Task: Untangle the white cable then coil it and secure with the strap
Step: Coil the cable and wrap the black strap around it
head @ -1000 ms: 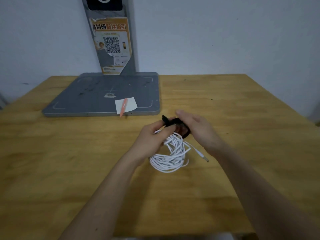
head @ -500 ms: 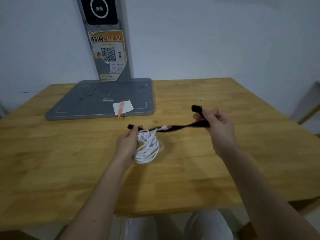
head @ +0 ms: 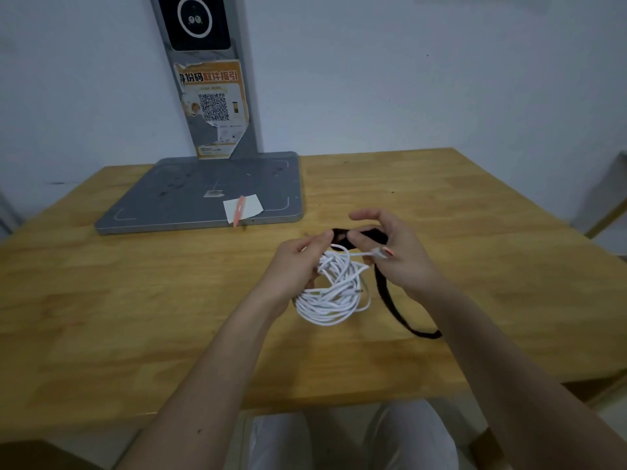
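The left hand (head: pixel 295 266) grips the top of the one white cable (head: pixel 334 293), its fingers curled round the bunched loops so the coil hangs together just above the desk (head: pixel 135 317). The right hand (head: pixel 390 252) pinches the single black strap (head: pixel 390 300) at the coil's top — likely to wrap it round — while the strap's free tail trails onto the desk.

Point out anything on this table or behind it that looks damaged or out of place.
The poster with the square code on the grey stand is torn and peeling along its top edge and lower right. A loose white paper slip with a pink pen lies askew on the stand's base plate.
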